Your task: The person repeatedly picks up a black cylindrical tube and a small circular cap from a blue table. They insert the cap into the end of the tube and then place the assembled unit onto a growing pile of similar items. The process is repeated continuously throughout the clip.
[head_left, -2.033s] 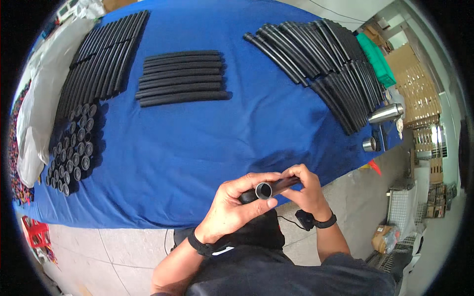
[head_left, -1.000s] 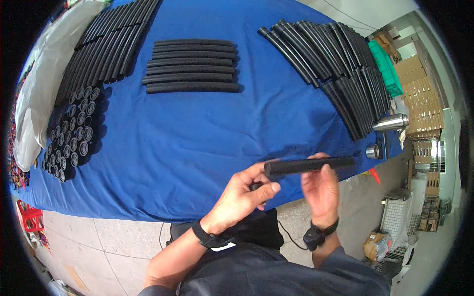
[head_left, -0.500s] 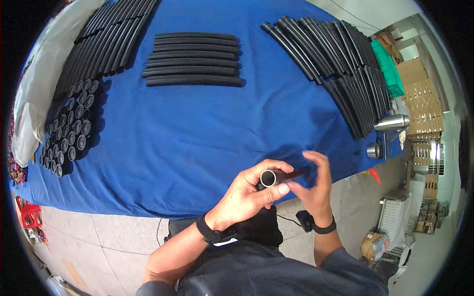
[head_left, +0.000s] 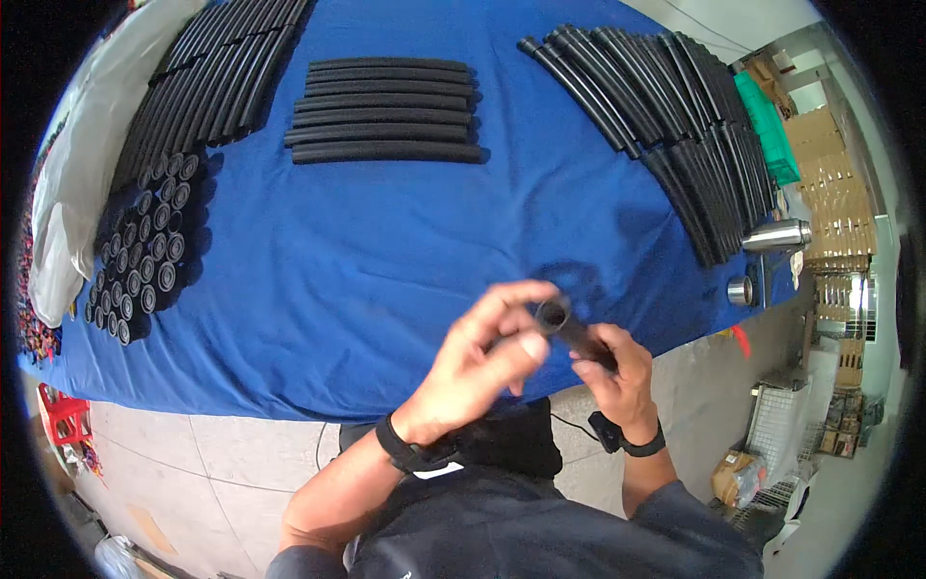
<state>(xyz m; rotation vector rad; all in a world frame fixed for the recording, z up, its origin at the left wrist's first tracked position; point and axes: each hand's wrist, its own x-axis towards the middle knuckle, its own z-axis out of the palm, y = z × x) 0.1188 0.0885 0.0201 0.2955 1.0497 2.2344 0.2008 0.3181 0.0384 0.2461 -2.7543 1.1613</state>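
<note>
A short black tube is held above the front edge of the blue-covered table, its round open end facing me and up to the left. My right hand is closed round the tube's lower right part. Beside the upper end is my left hand, thumb and forefinger spread apart. Those fingers are slightly blurred and seem loose around the rim; whether a fingertip still touches it is hard to see. Both wrists wear black bands.
Several black foam-like tubes lie in a row at the table's back middle. Long black tubes are stacked far left and right. Round black caps stand at left. A steel flask and metal cup sit at the right edge.
My right hand has closed on the tube, having been open beside it. My left hand has loosened its grip, and the tube's open end has tilted up and shifted right.
</note>
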